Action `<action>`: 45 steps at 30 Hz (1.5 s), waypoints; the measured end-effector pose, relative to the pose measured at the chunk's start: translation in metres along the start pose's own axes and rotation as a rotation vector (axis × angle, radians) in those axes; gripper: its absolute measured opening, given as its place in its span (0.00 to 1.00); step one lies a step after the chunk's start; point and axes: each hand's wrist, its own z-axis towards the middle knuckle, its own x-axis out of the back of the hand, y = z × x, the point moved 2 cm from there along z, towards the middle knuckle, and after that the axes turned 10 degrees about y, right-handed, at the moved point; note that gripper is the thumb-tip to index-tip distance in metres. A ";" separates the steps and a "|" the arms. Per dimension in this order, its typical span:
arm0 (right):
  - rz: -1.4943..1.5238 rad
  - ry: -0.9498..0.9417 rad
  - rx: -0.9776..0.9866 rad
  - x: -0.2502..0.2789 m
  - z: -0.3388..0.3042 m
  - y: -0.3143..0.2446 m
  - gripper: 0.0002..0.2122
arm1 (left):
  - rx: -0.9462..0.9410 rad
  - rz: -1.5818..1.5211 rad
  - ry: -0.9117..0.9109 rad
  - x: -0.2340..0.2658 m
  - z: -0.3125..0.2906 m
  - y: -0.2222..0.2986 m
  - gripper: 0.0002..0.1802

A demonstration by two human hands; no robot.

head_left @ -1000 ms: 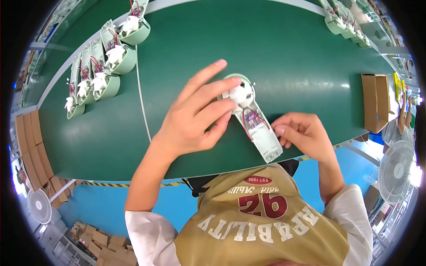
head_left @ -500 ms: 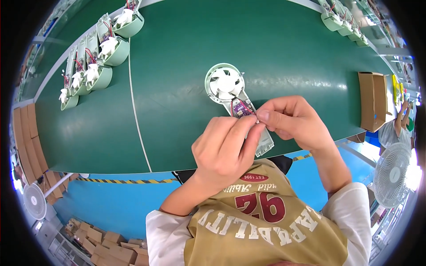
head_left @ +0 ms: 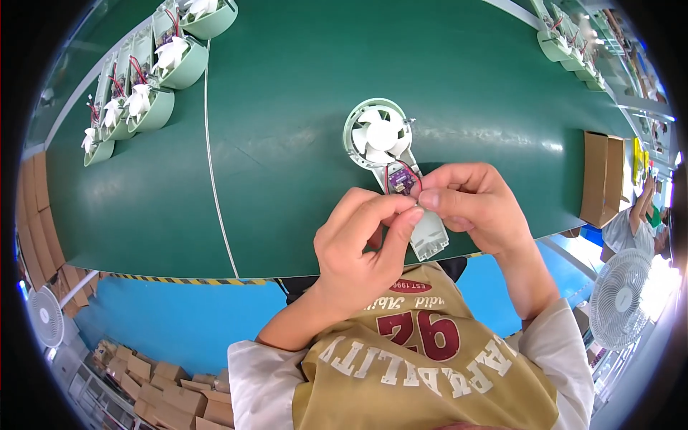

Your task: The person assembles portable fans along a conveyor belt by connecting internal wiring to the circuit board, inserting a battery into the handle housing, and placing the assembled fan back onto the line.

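Observation:
A pale green handheld fan [head_left: 430, 247] lies on the table with its case uncovered, its round head away from me and its handle toward me. In the ring sits a white fan blade [head_left: 378, 135]. Below it, a small purple circuit board [head_left: 403, 180] shows between thin red and black wires. My left hand [head_left: 362, 233] pinches thumb and index finger together just under the board; what lies between them is too small to make out. From the right, my right hand [head_left: 476, 204] closes thumb and index finger where a red wire [head_left: 420, 183] ends, fingertips almost touching the left ones.
Several similar uncovered fans [head_left: 152, 107] stand in a row at the far left, and more [head_left: 570, 54] at the far right. An open cardboard box [head_left: 603, 179] stands at the green table's [head_left: 287, 179] right edge. Brown cartons [head_left: 168, 394] lie on the floor, lower left.
The fan now appears slightly right and its handle stands more upright in view. Both hands stay pinched at the board's lower end, with more of the board and wires showing between them.

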 end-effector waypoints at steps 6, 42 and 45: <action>-0.141 0.020 0.097 0.001 0.001 -0.001 0.05 | -0.134 0.056 0.054 0.001 0.001 -0.005 0.09; -0.772 0.121 0.831 -0.015 0.010 -0.021 0.04 | 0.133 0.170 -0.164 0.008 -0.007 -0.006 0.09; -0.777 0.119 0.815 -0.014 0.010 -0.021 0.04 | 0.157 0.156 -0.152 0.007 -0.007 -0.006 0.09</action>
